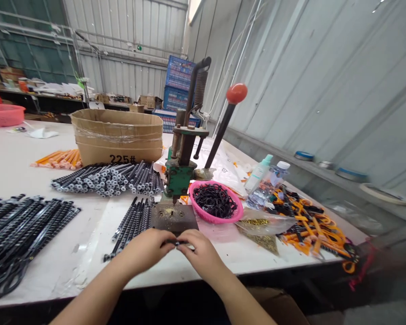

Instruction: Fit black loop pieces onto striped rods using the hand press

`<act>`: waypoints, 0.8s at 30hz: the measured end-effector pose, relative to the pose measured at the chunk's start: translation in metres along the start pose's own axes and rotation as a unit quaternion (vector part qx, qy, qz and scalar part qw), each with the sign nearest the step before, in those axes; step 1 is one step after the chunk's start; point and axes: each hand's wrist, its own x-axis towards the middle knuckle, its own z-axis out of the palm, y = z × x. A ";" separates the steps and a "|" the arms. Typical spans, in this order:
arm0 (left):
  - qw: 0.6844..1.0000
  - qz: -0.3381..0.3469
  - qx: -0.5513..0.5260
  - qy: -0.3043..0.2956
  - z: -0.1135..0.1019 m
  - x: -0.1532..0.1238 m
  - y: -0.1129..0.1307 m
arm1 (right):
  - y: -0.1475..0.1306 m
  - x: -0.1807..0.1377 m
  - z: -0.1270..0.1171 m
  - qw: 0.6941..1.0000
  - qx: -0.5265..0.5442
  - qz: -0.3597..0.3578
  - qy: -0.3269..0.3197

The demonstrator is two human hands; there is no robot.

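My left hand [144, 249] and my right hand [203, 253] meet at the table's front edge, pinching a small black-and-silver piece [181, 243] between their fingertips. Its shape is mostly hidden by my fingers. Just beyond them sits the dark steel base block [174, 218] of a green hand press [181, 176], scattered with brass-coloured bits. The press has a long lever with a red ball knob [237, 93]. A pink basket [216, 221] of black curved parts stands to its right, near a clear bag of brass-coloured small parts [262, 228].
Rows of black spiral-patterned rods [108, 180] and black-handled scissors [23, 230] lie left on the white table [43, 271]. Orange-handled scissors [311, 225] are piled right. Behind stand a cardboard box [117, 135], blue crates [179, 74] and bottles [260, 176].
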 end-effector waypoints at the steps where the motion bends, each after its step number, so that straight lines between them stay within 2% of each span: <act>1: 1.000 -0.002 0.027 -0.011 -0.007 0.008 -0.006 | 0.003 0.012 -0.001 0.998 -0.052 -0.015 -0.015; 3: 0.997 -0.006 0.077 -0.005 -0.014 0.025 -0.017 | 0.013 0.035 -0.001 0.994 -0.108 -0.020 -0.011; 6: 0.992 -0.012 0.126 0.027 -0.016 0.046 -0.031 | 0.031 0.065 0.005 0.992 -0.125 -0.014 0.020; 10: 0.986 -0.012 0.163 0.042 -0.017 0.061 -0.044 | 0.044 0.085 0.010 0.987 -0.149 -0.030 0.042; 15: 0.977 0.007 0.211 0.043 -0.014 0.059 -0.050 | 0.043 0.085 0.008 0.982 -0.170 -0.080 0.030; 20: 0.965 0.021 0.259 0.041 -0.008 0.054 -0.050 | 0.032 0.063 0.003 0.971 -0.191 -0.142 0.004; 22: 0.959 0.025 0.282 0.036 -0.007 0.052 -0.049 | 0.015 0.057 -0.010 0.966 -0.179 -0.175 0.064; 24: 0.953 0.032 0.301 0.027 -0.008 0.051 -0.048 | -0.011 0.062 -0.040 0.946 -0.117 -0.206 0.221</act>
